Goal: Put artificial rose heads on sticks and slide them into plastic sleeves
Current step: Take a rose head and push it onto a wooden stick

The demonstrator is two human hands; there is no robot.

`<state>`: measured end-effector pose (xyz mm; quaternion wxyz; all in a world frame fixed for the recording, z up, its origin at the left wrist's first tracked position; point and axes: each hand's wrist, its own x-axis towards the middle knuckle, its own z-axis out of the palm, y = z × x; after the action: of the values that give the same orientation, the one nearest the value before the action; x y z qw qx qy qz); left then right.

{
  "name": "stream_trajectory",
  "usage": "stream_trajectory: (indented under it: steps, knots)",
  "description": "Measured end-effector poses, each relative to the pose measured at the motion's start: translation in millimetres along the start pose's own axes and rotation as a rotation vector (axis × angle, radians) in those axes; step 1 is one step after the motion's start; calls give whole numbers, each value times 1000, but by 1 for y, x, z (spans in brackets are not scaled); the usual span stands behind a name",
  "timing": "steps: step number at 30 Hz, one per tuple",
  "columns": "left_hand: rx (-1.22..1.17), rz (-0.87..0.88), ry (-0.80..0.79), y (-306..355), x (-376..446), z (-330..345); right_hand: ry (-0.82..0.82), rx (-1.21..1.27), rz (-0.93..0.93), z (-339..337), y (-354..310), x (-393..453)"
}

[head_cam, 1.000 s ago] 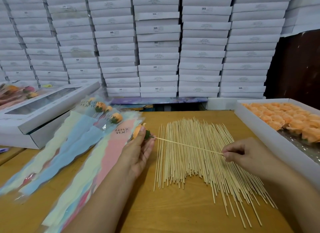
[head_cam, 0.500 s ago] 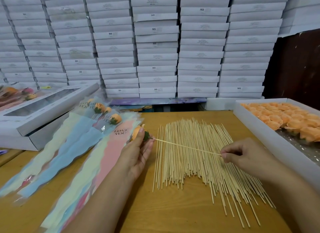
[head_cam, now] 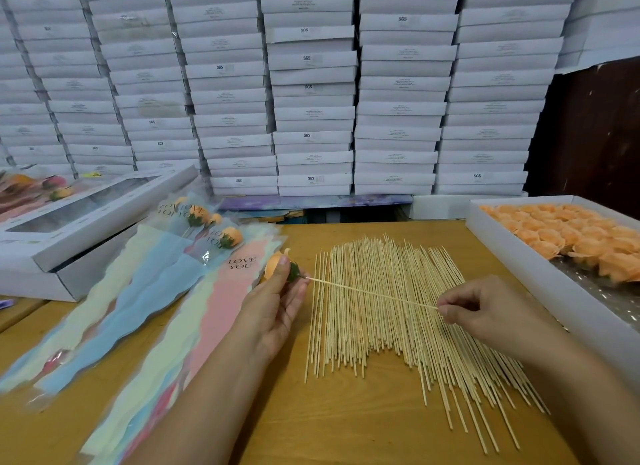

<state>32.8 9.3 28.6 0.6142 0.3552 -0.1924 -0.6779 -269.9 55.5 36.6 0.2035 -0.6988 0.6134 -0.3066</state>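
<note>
Both forearms run off the bottom edge, so only wrists and hands show. Using the spread of bare wooden sticks [head_cam: 398, 319] on the worktop [head_cam: 346, 423] as the landmark: its nearest ends fan out unevenly toward the viewer, thin, pale and straight, and the lower right ones pass under the right forearm.

Above that spread, the right hand [head_cam: 485, 314] pinches the near end of one single stick [head_cam: 374, 293] between thumb and forefinger, the other fingers curled in; the very tip is hidden inside the pinch. The stick slants up and left across the spread to the left hand [head_cam: 277, 302], just left of the sticks. There the fingers [head_cam: 283, 267] are pressed round an orange rose head [head_cam: 275, 265] with a dark green base, the stick meeting that base; the palm side covers much of the bloom, so its full shape cannot be made out.

Left of the sticks lie long wavy-edged plastic sleeves [head_cam: 214, 312] in pastel pink, blue and yellow, glossy, printed "LOVE YOU", their lower ends blurred and cut off. Farther left are filled sleeves [head_cam: 221, 237] with orange roses inside.

Right of the sticks, a shallow white tray [head_cam: 540, 277] holds soft, ruffled orange rose heads [head_cam: 568, 232], cut off at the frame edge.

Farther left, a windowed white box [head_cam: 93, 215]. Behind everything, stacked white cartons [head_cam: 311, 94] with print too small to read.
</note>
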Motion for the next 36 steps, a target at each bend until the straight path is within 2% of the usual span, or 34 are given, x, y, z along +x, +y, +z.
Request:
stream_trajectory:
  steps: [10,24,30,36]
  knots:
    - [-54,29,-11,-2,-1,1,101,-23,-39,8,-6,-2]
    - [-10,42,-21,-6,-2,-2,9,-228,-71,13,-8,-6]
    - [-20,34,2,-6,-1,-1,50,-129,-38,14,-12,-6]
    - [-16,34,-1,-8,0,-2,92,-132,-71,14,-14,-8]
